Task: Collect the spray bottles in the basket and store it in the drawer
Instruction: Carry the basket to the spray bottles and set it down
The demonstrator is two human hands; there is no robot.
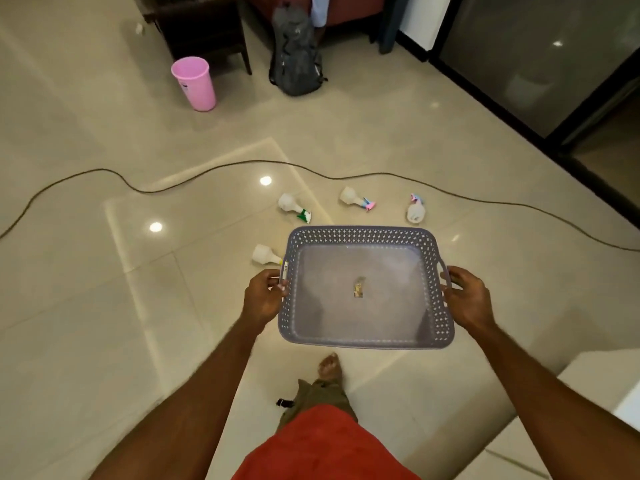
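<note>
Left hand (264,296) and right hand (465,297) have fingers closed on the handles of the lilac basket (367,341), held above the floor (104,306). A small sticker (359,287) inside is unreadable. Four spray bottles (292,205) lie at 12 o'clock.

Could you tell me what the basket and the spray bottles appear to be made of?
The basket looks like moulded lilac plastic with a matte finish: its walls carry a regular punched lattice. The spray bottles seem to be translucent whitish plastic, slightly glossy, with coloured plastic trigger heads.
</note>
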